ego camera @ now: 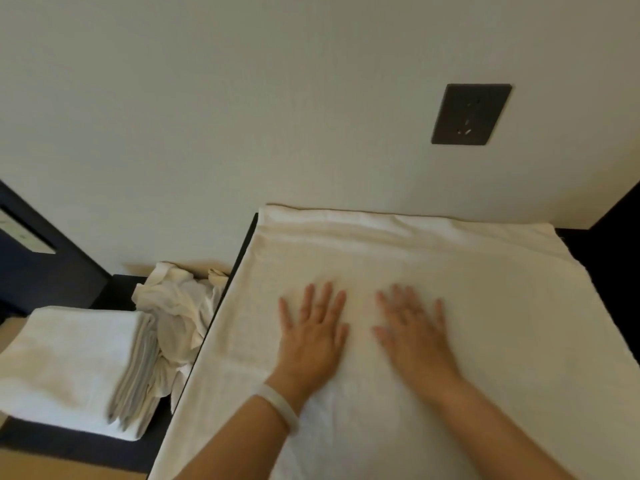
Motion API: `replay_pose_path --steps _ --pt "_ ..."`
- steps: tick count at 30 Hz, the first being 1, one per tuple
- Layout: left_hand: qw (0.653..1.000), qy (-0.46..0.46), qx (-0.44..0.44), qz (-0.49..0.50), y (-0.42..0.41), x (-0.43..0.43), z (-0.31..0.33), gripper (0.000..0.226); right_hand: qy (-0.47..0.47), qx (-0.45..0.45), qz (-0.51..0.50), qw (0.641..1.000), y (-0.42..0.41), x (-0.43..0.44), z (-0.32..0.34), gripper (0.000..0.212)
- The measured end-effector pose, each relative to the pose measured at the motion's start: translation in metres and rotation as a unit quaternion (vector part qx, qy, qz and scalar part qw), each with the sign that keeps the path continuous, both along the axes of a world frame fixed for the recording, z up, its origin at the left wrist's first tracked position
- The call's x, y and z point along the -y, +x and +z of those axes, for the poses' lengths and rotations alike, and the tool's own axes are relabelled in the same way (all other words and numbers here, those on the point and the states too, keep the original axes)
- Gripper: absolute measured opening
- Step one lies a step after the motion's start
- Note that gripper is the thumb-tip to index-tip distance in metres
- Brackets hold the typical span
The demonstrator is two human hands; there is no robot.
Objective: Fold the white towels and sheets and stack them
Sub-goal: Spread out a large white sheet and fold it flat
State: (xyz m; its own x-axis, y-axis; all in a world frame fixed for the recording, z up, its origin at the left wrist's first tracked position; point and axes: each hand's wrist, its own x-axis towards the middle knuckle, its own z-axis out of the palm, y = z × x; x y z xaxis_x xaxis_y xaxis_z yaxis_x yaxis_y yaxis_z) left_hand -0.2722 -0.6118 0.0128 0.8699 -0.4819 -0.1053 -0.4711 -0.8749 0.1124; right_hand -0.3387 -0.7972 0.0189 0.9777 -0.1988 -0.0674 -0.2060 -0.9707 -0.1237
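White terry cloth covers nearly all of the dark table [585,247]: one large towel [467,306] lies spread flat, its far hem rumpled against the pale wall [207,116] and its near part running out of view at the bottom. Both hands rest palm-down on the middle of it, side by side and a little apart. The left hand [311,336] has its fingers [327,299] straight and splayed, pressing the cloth and gripping nothing; a pale bracelet [277,407] circles that wrist. The right hand [414,332] lies the same way, fingers [398,303] stretched flat on the towel, nothing held (blur softens both hands). To the left, on a lower dark surface [52,441], sits a stack of folded towels [69,362], its layered edges facing the table. Between that stack and the table's edge lies a crumpled heap of white linen [176,306], touching the stack. A dark rectangular wall plate [471,114] is fixed on the wall above the towel's far right.
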Motion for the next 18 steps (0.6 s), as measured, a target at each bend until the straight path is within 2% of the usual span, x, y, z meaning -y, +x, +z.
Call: replay_pose_path --steps 2,6,8,10,13,16,18 --pt "1.000 0.012 -0.001 0.019 0.006 -0.011 -0.001 0.058 -0.025 -0.007 0.047 0.999 0.000 -0.023 -0.009 0.062" --pt "0.985 0.018 -0.017 0.172 0.041 -0.075 0.006 0.059 -0.023 0.015 0.025 0.999 -0.002 0.003 -0.013 0.060" --pt "0.977 0.023 -0.029 0.211 0.044 -0.078 0.012 0.063 -0.017 0.013 0.012 1.000 -0.002 0.009 -0.013 0.061" --pt "0.990 0.024 -0.010 0.139 0.022 -0.042 0.016 0.067 -0.013 0.004 0.008 1.000 -0.001 0.004 -0.011 0.061" --pt "0.998 -0.020 0.022 -0.048 -0.024 0.019 0.012 0.063 0.009 0.009 0.033 0.999 -0.002 0.007 -0.008 0.061" --pt "0.998 -0.034 -0.007 -0.047 -0.033 0.029 0.008 0.062 0.008 0.000 0.042 0.999 -0.025 0.051 -0.008 0.060" --pt "0.999 -0.027 0.016 -0.044 -0.030 0.024 0.003 0.064 -0.014 -0.004 -0.044 0.999 -0.053 0.099 -0.009 0.060"
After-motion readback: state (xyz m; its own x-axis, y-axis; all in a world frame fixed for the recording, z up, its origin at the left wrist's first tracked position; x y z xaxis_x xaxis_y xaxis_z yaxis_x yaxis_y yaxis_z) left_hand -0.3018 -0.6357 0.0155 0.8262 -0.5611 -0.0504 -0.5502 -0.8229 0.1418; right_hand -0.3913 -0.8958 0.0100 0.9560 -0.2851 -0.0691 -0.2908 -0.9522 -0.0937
